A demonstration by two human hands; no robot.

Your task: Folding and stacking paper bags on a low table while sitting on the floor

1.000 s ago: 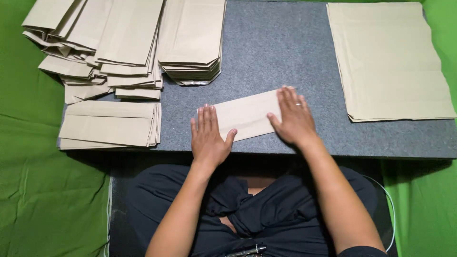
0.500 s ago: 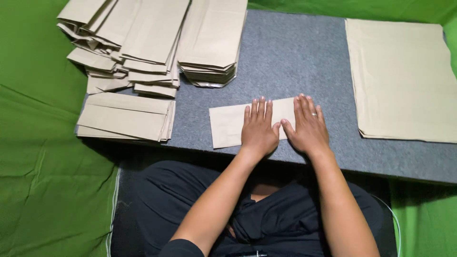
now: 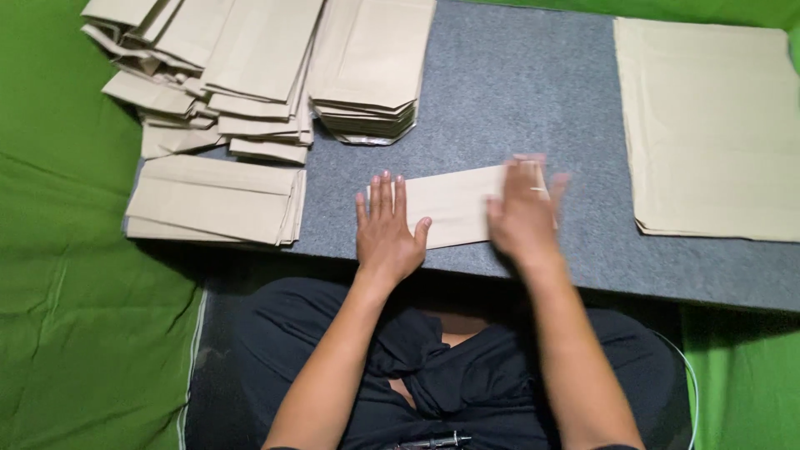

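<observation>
Head view: the folded paper strip [image 3: 454, 206] lies flat near the front edge of the grey tabletop [image 3: 517, 92]; left hand [image 3: 386, 236] spread flat pinning its left end; right hand [image 3: 523, 212], blurred, fingers open, pressing its right end; the step seems to be creasing, which next calls for firm, even strokes; half a second earlier both hands sat together mid-strip.
</observation>
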